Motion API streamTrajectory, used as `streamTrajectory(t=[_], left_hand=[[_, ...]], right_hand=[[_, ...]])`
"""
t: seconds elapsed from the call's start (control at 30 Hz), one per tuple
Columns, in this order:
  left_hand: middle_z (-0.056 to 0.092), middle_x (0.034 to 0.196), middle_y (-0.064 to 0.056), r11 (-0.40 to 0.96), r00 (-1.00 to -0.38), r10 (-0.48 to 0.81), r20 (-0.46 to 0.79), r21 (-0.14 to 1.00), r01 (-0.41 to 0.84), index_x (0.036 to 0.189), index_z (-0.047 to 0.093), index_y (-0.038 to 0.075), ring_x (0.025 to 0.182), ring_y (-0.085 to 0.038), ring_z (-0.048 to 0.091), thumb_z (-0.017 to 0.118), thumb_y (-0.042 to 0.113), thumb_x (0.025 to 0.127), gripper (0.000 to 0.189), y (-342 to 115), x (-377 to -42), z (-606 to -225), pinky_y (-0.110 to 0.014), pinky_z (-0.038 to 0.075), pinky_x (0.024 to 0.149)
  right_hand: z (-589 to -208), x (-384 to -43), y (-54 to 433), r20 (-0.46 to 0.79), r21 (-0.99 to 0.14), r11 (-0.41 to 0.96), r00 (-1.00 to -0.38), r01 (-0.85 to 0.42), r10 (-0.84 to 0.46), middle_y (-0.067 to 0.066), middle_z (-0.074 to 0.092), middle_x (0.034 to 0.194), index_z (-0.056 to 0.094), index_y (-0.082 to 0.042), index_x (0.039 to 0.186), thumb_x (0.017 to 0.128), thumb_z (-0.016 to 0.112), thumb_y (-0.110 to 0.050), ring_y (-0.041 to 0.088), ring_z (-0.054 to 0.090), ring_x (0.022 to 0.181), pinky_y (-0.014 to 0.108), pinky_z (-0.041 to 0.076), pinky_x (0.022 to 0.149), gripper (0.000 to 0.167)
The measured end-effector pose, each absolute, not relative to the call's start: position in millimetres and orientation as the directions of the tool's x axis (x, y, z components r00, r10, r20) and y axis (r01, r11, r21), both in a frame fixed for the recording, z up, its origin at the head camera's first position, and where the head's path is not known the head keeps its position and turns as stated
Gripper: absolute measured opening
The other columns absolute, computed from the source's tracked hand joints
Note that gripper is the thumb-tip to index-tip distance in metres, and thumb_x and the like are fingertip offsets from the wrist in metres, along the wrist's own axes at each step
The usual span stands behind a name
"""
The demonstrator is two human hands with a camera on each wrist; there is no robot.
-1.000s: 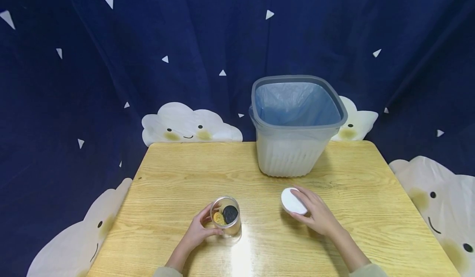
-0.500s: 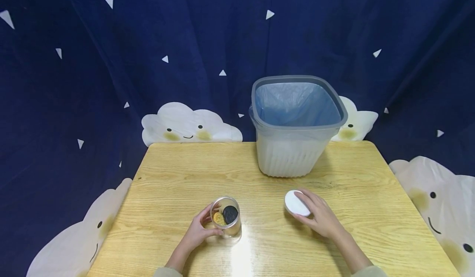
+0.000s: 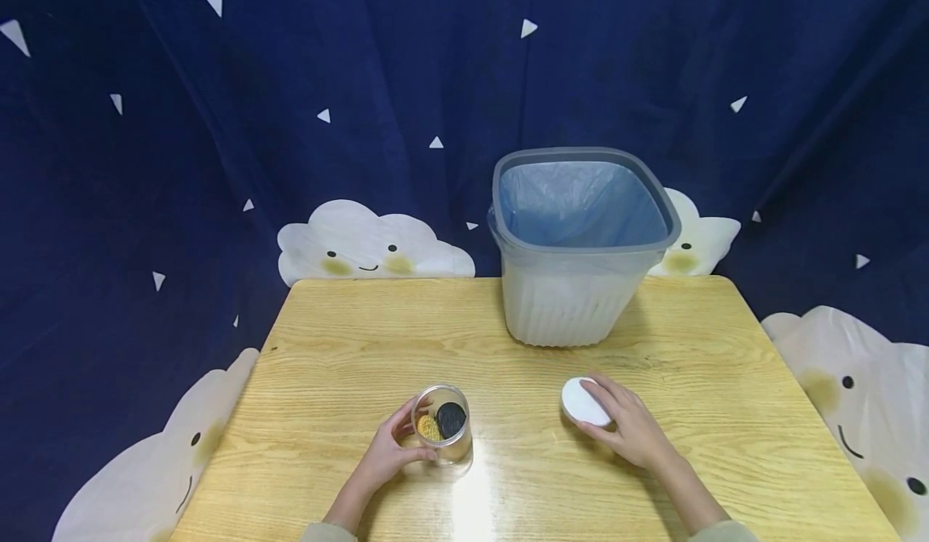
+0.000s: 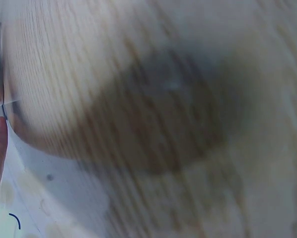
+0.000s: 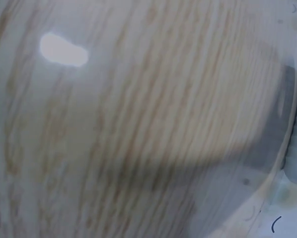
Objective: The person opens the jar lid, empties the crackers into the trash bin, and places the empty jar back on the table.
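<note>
Left hand (image 3: 386,449) wrapped round clear jar (image 3: 456,448), which stands upright on tabletop (image 3: 348,348). Black disc (image 3: 451,419) plus yellow bit (image 3: 427,427) inside, pretty snug. Right hand (image 3: 633,431) pinches white lid (image 3: 582,402), off to jar's right, well apart. Big lined bin (image 3: 559,300) just behind lid.

Your head cam looks forward and down over the wooden table (image 3: 363,332); your wrist cams sit way closer, the table mostly filling both. Head and left wrist also share your left hand (image 3: 386,450), cropped at the latter's edge.
</note>
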State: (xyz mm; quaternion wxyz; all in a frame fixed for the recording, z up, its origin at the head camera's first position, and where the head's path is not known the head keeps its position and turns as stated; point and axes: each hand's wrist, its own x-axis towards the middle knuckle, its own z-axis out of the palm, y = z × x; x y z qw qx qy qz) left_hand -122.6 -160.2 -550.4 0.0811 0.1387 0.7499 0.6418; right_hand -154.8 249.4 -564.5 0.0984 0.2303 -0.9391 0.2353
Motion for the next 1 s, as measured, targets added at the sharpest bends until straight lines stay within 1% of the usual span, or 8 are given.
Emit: streamTrajectory(t=[0.27, 0.53, 0.83, 1.0], left_hand=[[0.043, 0.135, -0.023, 0.139, -0.950, 0.309, 0.052, 0.985, 0.099, 0.138, 0.032, -0.004, 0.122, -0.038, 0.040, 0.077, 0.000, 0.068, 0.084, -159.1, -121.7, -547.0, -0.041, 0.036, 0.098], [0.043, 0.135, -0.022, 0.143, -0.953, 0.301, 0.039, 0.986, 0.085, 0.139, 0.033, -0.002, 0.122, -0.038, 0.039, 0.076, -0.003, 0.068, 0.083, -158.7, -121.2, -545.1, -0.038, 0.036, 0.099], [0.043, 0.135, -0.023, 0.137, -0.951, 0.304, 0.050, 0.986, 0.095, 0.138, 0.034, -0.001, 0.122, -0.038, 0.039, 0.077, -0.001, 0.067, 0.083, -158.7, -122.1, -546.1, -0.043, 0.035, 0.099], [0.043, 0.135, -0.022, 0.143, -0.951, 0.306, 0.049, 0.985, 0.097, 0.138, 0.034, -0.002, 0.122, -0.038, 0.040, 0.077, -0.001, 0.067, 0.083, -159.2, -121.8, -546.6, -0.042, 0.036, 0.098]], right_hand=[[-567.9, -154.3, 250.5, 0.277, -0.394, 0.788, -0.879, -0.472, -0.388, 0.016, 0.041, 0.136, 0.043, -0.016, 0.135, 0.080, 0.066, -0.043, 0.039, 0.041, 0.119, 0.058, 0.031, 0.095, 0.066], [-570.6, -154.9, 252.2, 0.263, -0.391, 0.791, -0.880, -0.471, -0.395, 0.016, 0.041, 0.136, 0.044, -0.016, 0.135, 0.080, 0.066, -0.044, 0.040, 0.041, 0.118, 0.058, 0.032, 0.095, 0.065], [-571.9, -155.3, 253.5, 0.245, -0.379, 0.796, -0.881, -0.472, -0.405, 0.016, 0.041, 0.136, 0.044, -0.014, 0.135, 0.081, 0.065, -0.045, 0.040, 0.041, 0.119, 0.058, 0.031, 0.096, 0.065], [-573.2, -156.2, 253.8, 0.243, -0.367, 0.799, -0.878, -0.477, -0.413, 0.016, 0.042, 0.135, 0.045, -0.014, 0.134, 0.081, 0.064, -0.045, 0.039, 0.042, 0.118, 0.058, 0.032, 0.095, 0.065]])
